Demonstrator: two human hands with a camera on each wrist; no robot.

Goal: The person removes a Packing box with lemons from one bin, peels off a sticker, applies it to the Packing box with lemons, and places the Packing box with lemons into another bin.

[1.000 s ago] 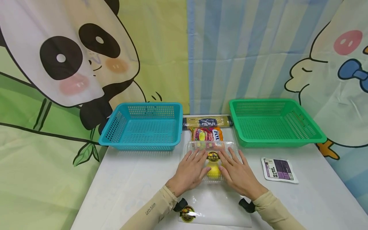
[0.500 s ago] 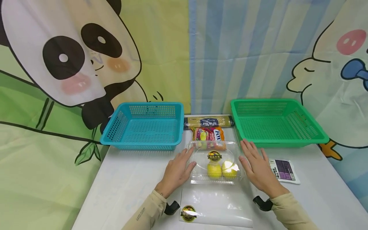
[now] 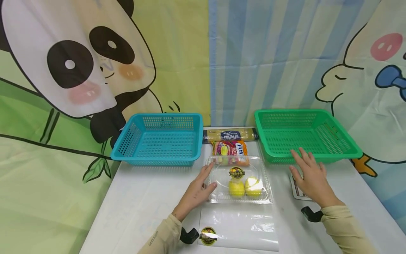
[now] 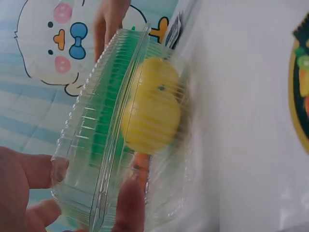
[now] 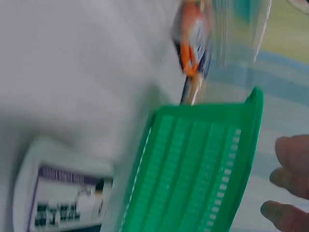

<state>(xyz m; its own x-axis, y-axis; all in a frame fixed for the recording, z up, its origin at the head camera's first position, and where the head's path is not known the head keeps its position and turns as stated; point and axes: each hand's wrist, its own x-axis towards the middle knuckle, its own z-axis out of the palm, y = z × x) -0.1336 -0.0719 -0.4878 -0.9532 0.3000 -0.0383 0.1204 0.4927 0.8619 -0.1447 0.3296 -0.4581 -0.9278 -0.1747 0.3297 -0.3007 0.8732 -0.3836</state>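
Two baskets sit at the back of a white table point(image 3: 142, 208): a blue basket point(image 3: 157, 139) on the left and a green basket point(image 3: 304, 135) on the right, with a pasta packet point(image 3: 229, 134) and a snack bag point(image 3: 229, 148) lying between them. Nearer the person, at the table's middle, lies a clear clamshell box point(image 3: 238, 180) holding two yellow lemons point(image 3: 245, 188); its long side runs left to right. The left hand point(image 3: 196, 190) rests against the box's left edge, fingers straight and touching the plastic. The right hand point(image 3: 312, 176) lies well to the right of the box, fingers spread flat over a small white packet point(image 3: 296, 190), just in front of the green basket. A flat clear bag point(image 3: 238, 227) lies at the near edge.
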